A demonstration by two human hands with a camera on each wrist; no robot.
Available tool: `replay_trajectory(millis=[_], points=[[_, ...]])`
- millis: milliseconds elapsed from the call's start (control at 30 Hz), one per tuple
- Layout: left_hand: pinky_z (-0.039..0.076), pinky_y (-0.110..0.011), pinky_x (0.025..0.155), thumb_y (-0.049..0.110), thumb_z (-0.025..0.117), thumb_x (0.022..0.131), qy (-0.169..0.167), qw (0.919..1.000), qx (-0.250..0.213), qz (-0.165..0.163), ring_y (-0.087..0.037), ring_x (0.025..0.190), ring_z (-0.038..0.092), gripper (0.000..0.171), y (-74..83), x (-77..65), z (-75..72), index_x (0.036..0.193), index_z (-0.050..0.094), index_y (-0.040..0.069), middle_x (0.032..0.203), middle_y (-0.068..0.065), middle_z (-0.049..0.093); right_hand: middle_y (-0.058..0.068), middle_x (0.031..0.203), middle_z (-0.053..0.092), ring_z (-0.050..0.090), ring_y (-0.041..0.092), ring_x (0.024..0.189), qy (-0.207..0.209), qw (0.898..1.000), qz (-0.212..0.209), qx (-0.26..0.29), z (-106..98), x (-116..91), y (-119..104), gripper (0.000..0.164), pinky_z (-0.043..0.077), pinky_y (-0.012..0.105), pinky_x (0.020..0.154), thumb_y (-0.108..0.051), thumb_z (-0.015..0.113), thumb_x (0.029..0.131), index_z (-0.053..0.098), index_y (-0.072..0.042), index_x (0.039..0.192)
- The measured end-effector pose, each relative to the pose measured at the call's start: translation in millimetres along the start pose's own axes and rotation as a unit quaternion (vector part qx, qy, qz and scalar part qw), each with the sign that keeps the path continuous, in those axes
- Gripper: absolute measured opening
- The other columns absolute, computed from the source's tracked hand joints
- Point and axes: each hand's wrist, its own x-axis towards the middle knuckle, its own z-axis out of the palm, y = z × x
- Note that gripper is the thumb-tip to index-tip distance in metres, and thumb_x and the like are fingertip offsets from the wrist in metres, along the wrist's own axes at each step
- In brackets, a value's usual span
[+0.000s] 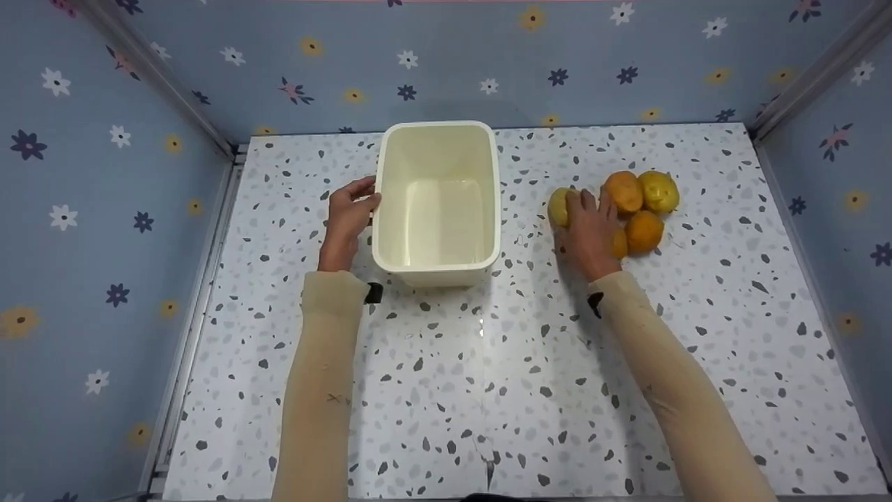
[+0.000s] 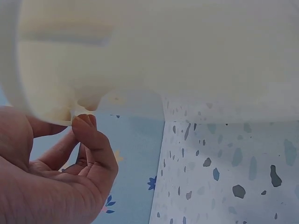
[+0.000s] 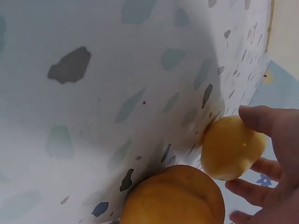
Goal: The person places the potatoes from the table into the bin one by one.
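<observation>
A cream plastic bin (image 1: pixel 437 268) stands open-topped on the speckled table. My left hand (image 1: pixel 348 216) is at its left side, and the left wrist view shows thumb and fingertips pinching the edge of the bin (image 2: pixel 154 51). On the right, my right hand (image 1: pixel 591 230) reaches over the fruit. Its thumb and fingers hold a rounded yellow fruit (image 3: pixel 231 147), low over the table. Close beside that lies an orange (image 3: pixel 173 200), partly under the hand in the head view.
Right of the hand sit an orange (image 1: pixel 624 192), another orange (image 1: pixel 644 232) and a second yellow fruit (image 1: pixel 658 192), bunched together. Flowered blue panels (image 1: pixel 453 77) wall the table (image 1: pixel 446 390) at the back and both sides; the bin stands near the back one.
</observation>
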Motion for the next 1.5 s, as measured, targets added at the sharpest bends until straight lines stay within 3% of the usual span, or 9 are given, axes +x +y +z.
replay_trajectory(millis=[100, 300, 433, 667, 967, 1267, 1500], points=[[0.059, -0.03, 0.085, 0.009, 0.061, 0.105, 0.0, 0.9999, 0.004, 0.009, -0.025, 0.111, 0.066, 0.042, -1.3, -0.4, 1.2, 0.147, 0.061, 0.005, 0.132, -0.012, 0.061, 0.025, 0.164, 0.038, 0.005, 0.048, 0.16, 0.007, 1.0, 0.003, 0.012, 3.0, 1.5, 0.4, 0.064, 0.006, 0.062, 0.13, -0.025, 0.069, 0.104, 0.042, -0.008, 0.16], [0.059, -0.03, 0.082, 0.007, 0.06, 0.105, 0.0, 0.9997, -0.003, 0.023, -0.026, 0.111, 0.066, 0.04, -3.5, -0.1, 2.9, 0.145, 0.063, 0.002, 0.13, -0.012, 0.06, 0.028, 0.154, 0.048, 0.015, 0.051, 0.157, 0.034, 0.999, -0.007, 0.024, 6.8, 3.6, 1.1, 0.058, 0.01, 0.06, 0.13, -0.02, 0.074, 0.101, 0.051, -0.002, 0.151], [0.058, -0.026, 0.082, 0.01, 0.061, 0.106, 0.01, 0.9998, 0.009, 0.014, -0.021, 0.11, 0.064, 0.04, -3.3, -1.0, 2.8, 0.146, 0.063, 0.005, 0.134, -0.012, 0.06, 0.028, 0.158, 0.044, 0.013, 0.049, 0.158, 0.02, 0.999, 0.007, 0.033, 5.8, 3.8, -1.3, 0.06, 0.01, 0.06, 0.13, -0.02, 0.074, 0.101, 0.05, -0.003, 0.153], [0.057, -0.031, 0.093, 0.012, 0.062, 0.106, 0.018, 0.9998, 0.009, 0.01, -0.019, 0.114, 0.06, 0.039, -2.9, -1.0, 2.2, 0.146, 0.064, 0.009, 0.138, -0.011, 0.059, 0.026, 0.162, 0.04, 0.012, 0.047, 0.159, 0.007, 1.0, 0.019, 0.023, 6.9, 5.4, -4.4, 0.062, 0.008, 0.06, 0.13, -0.025, 0.07, 0.104, 0.045, -0.005, 0.157], [0.054, -0.031, 0.091, 0.014, 0.062, 0.107, 0.017, 0.9997, 0.017, 0.01, -0.02, 0.114, 0.06, 0.039, -4.3, -2.0, 3.6, 0.146, 0.065, 0.011, 0.138, -0.01, 0.06, 0.027, 0.156, 0.045, 0.026, 0.048, 0.153, 0.037, 0.999, 0.015, -0.016, 16.7, 7.4, -5.4, 0.06, 0.013, 0.059, 0.13, -0.024, 0.072, 0.103, 0.046, -0.002, 0.153], [0.054, -0.028, 0.089, 0.009, 0.061, 0.107, 0.02, 0.9991, 0.003, 0.037, -0.02, 0.109, 0.059, 0.038, -4.4, -3.3, 3.7, 0.144, 0.064, 0.003, 0.132, -0.013, 0.059, 0.033, 0.141, 0.053, 0.049, 0.052, 0.129, 0.116, 0.991, -0.034, -0.053, 26.2, 3.8, -8.1, 0.049, 0.032, 0.062, 0.118, -0.011, 0.074, 0.099, 0.051, 0.006, 0.139], [0.053, -0.028, 0.09, 0.008, 0.061, 0.106, 0.022, 0.9988, 0.007, 0.043, -0.02, 0.111, 0.058, 0.038, -4.8, -3.1, 5.9, 0.143, 0.065, 0.002, 0.131, -0.013, 0.06, 0.032, 0.14, 0.055, 0.054, 0.052, 0.121, 0.112, 0.991, -0.042, -0.053, 24.5, 4.2, -7.7, 0.047, 0.032, 0.061, 0.118, -0.013, 0.073, 0.1, 0.052, 0.004, 0.139]])
